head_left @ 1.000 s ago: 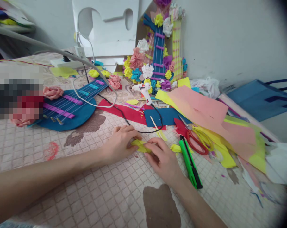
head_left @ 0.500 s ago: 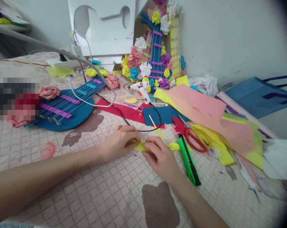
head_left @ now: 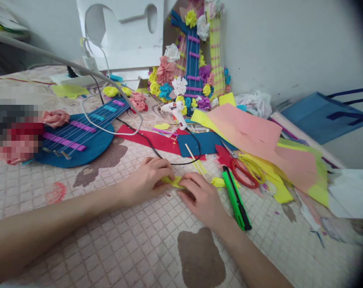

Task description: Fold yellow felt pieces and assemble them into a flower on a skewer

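Between my two hands, low over the quilted tablecloth, runs a small strip of yellow crepe paper. My left hand pinches its left end, with thumb and fingers closed. At the other end my right hand is closed on the paper too, the fingertips partly hiding it. Just right of my right hand lie another yellow paper scrap and a green box cutter. Scissors with red and yellow handles rest beyond the cutter.
A white glue gun stands behind my hands, its black cord looping forward. At left lies a blue paper guitar with paper flowers. Decorated guitars lean at the back. Pink and yellow sheets pile up at right.
The whole view has shifted slightly, so things appear a little further left. My hands still hold the yellow paper, which now shows as a flatter, straighter strip between them.
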Motion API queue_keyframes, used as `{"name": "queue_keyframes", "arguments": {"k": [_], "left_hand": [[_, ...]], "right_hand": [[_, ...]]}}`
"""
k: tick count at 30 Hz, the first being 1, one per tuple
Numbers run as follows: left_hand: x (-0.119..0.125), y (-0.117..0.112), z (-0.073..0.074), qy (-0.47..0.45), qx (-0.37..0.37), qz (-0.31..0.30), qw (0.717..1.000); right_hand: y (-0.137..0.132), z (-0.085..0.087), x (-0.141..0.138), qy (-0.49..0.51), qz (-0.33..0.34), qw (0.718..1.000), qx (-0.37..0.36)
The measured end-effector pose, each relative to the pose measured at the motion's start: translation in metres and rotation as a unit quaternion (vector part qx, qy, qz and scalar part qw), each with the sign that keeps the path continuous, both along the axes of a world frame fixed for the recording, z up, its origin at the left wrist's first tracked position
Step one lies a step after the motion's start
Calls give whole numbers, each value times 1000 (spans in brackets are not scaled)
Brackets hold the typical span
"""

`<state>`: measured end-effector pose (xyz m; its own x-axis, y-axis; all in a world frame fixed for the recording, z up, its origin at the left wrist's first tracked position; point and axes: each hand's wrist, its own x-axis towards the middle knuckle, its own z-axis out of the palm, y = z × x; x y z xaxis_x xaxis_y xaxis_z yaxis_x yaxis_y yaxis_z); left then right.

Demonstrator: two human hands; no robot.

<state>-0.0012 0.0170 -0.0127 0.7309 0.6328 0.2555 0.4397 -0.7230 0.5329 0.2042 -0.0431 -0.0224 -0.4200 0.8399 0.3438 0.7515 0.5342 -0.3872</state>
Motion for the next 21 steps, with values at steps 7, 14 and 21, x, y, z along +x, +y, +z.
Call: {"name": "queue_keyframes", "arguments": {"k": [7,14,21], "left_hand": [[0,0,0,-16,3,12,1000],[4,0,0,-7,-13,41,999],[8,0,-3,10,-9,72,997]], "right_hand": [[1,2,-2,36,-24,999,-17],[4,4,-6,96,-81,990,-64],[7,4,-7,84,-87,990,-70]]}}
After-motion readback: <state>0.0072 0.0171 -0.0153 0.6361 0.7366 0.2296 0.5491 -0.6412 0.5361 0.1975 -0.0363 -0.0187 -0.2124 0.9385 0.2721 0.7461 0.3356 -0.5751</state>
